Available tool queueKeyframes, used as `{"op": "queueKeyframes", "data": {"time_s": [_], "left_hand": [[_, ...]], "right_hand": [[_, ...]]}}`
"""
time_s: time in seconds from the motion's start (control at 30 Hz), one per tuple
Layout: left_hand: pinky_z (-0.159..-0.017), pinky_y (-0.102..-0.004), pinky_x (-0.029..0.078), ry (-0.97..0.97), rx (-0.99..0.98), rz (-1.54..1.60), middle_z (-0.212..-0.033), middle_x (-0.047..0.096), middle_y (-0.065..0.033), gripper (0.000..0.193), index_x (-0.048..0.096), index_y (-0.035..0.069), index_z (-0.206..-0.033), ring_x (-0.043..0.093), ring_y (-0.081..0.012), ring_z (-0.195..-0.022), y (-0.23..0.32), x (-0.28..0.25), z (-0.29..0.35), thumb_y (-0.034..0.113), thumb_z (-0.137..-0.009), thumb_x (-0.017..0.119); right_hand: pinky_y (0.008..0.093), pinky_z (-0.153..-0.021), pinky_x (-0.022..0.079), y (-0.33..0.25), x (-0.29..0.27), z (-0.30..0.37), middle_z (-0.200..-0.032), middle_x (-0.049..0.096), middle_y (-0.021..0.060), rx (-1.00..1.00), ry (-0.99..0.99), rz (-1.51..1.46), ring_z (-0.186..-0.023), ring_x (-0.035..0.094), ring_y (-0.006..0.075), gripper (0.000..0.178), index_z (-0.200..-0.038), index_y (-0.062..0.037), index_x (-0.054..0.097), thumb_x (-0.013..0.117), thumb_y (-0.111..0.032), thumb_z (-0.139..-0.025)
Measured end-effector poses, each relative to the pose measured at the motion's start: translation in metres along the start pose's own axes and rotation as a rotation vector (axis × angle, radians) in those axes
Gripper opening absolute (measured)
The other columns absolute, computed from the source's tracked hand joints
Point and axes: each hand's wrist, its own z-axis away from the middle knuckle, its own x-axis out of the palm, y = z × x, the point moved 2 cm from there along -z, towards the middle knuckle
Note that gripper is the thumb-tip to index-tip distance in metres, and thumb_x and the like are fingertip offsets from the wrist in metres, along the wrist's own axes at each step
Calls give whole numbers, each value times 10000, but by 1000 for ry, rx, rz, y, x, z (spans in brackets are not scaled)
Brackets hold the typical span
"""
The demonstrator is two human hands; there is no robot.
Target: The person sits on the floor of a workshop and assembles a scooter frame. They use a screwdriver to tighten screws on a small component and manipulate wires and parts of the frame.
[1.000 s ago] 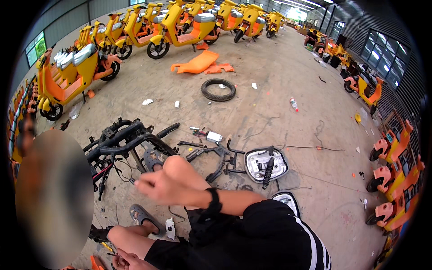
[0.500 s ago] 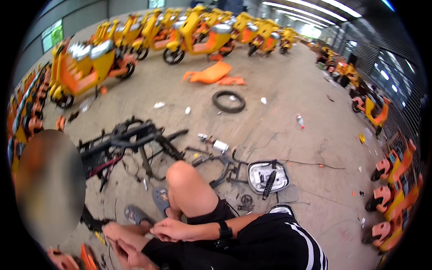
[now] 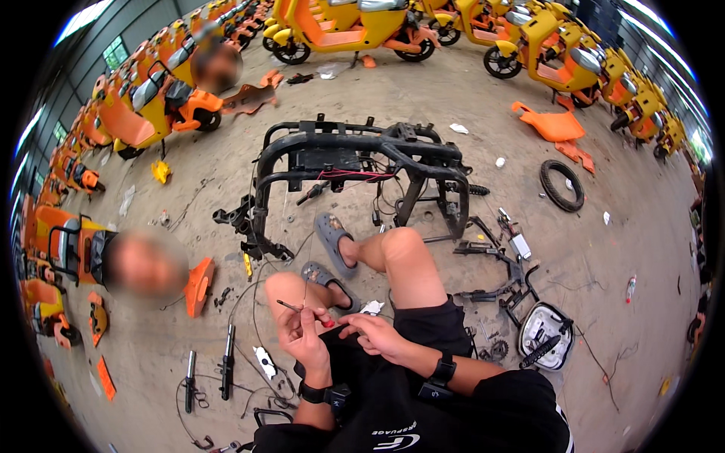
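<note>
My left hand (image 3: 302, 337) is raised over my lap with its fingers closed on a thin dark rod-like piece (image 3: 288, 306). A small red piece (image 3: 328, 323) shows at its fingertips; whether it belongs to the rod I cannot tell. A thin line, perhaps a cable, rises from those fingers toward the frame. My right hand (image 3: 375, 336) is just to the right, its index finger stretched toward the red piece and the other fingers loosely bent, with nothing visible in them. Beyond my knees stands a bare black scooter frame (image 3: 332, 143) with pink-red wires on it.
Two shock absorbers (image 3: 227, 362) and loose cables lie at my left. On my right are a white-lined shell (image 3: 545, 336), black brackets (image 3: 498, 291) and a gear. A tyre (image 3: 562, 186) and orange panels (image 3: 551, 124) lie farther off. Yellow scooters (image 3: 355, 30) line the back.
The view has swung left, bringing the whole scooter frame into sight. My hands have come up close together over my lap, and the thin rod and red piece now show at the left one.
</note>
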Motion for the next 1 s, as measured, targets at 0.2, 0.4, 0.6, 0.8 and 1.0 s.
{"op": "queueKeyframes", "data": {"time_s": [0.2, 0.4, 0.6, 0.8, 1.0], "left_hand": [[-627, -348, 590, -27, -173, 63, -895, 665, -214, 206, 428, 26, -1130, 683, -255, -705, -13, 5, -5, 140, -993, 532], [-778, -370, 589, -33, -327, 78, -995, 675, -224, 217, 422, -7, -1153, 697, -281, -837, -15, -19, 1, 114, -994, 507], [-787, -320, 556, -152, -379, 421, -1059, 681, -188, 226, 409, 43, -1203, 686, -228, -916, -48, -8, 10, 148, -1016, 483], [-762, -294, 539, -72, -240, 488, -935, 668, -127, 133, 474, 21, -1087, 673, -191, -835, -37, 9, 20, 102, -995, 524], [-839, -288, 524, -21, -166, 420, -957, 643, -102, 135, 504, 4, -1094, 650, -171, -911, -48, 15, 17, 68, -981, 540]], "right_hand": [[172, -389, 223, -17, -9, -22, -933, 632, 140, 114, -177, -61, -435, 282, 36, 443, -1328, -65, 502, 351, -374, -1049], [184, -401, 265, -16, 10, -20, -798, 650, 109, 101, -185, -16, -427, 337, 33, 375, -1332, -64, 503, 400, -284, -1046], [171, -347, 217, -8, -12, -23, -775, 595, 24, -87, -130, 24, -395, 294, 6, 342, -1288, -52, 522, 494, -251, -1011], [188, -461, 368, -32, 6, 4, -803, 555, 3, -68, -45, 222, -554, 459, 59, 347, -1277, -30, 523, 488, -258, -1017], [204, -574, 411, -35, -34, -25, -963, 605, 2, -84, -322, 136, -723, 511, 66, 365, -1319, -63, 522, 528, -233, -996]]}}
